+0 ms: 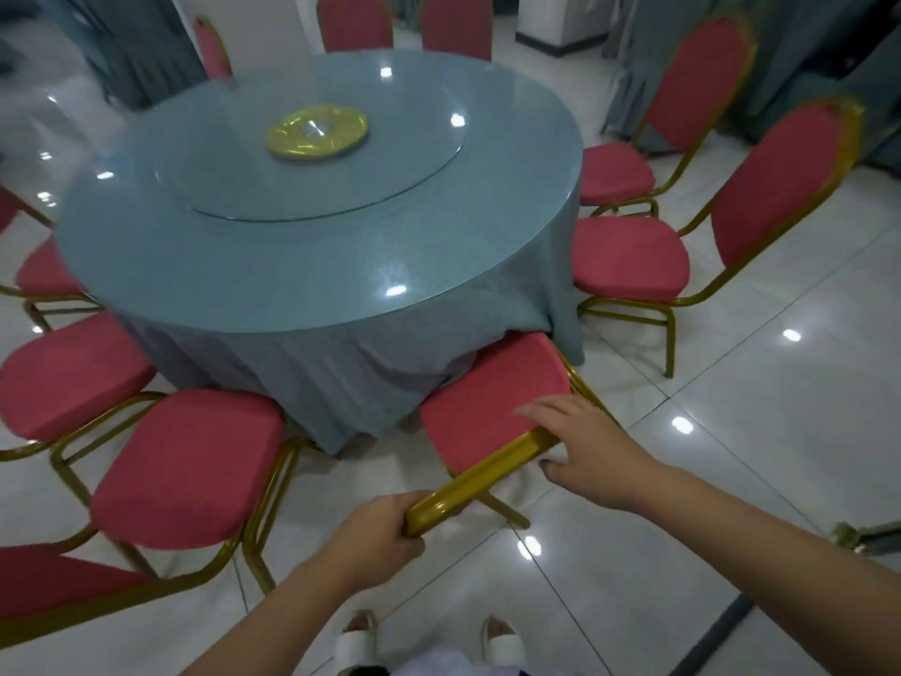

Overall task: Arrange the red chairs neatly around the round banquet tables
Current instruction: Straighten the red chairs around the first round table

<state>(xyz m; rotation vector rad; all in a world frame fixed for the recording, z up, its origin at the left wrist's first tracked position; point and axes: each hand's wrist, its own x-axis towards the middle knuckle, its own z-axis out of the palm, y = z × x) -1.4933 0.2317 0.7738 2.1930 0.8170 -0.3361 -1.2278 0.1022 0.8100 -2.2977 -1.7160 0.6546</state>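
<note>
**Both hands on the back of a red chair at the round table**

Our left hand (378, 531) has its fingers curled round the near end of the gold top rail (480, 478) of the chair in front of us (492, 400), gripping it. Our right hand (582, 448) lies at the far end of the same rail: its fingers (541, 412) reach forward, fairly straight, over the red padding, while the thumb sits below the rail on our side. We cannot tell whether that hand grips the rail or only rests on it.

The chair stands between us and the round table (273, 265), its back toward us and its front end pushed under the hanging grey-blue tablecloth (341, 383), which drapes onto it.

To its left, a second red chair (187, 468) stands near the cloth, with another (68, 373) just beyond it along the table's edge. On the right, two more red chairs (634, 258) (616, 170) face the table with their seats near the cloth. Further red chair backs (353, 22) show at the far side of the table.

On the table lies a glass turntable (312, 187) with a yellow disc (317, 131) at its centre. The floor (731, 456) is glossy white tile. At the lower edge we see our white slippers (358, 644).
</note>
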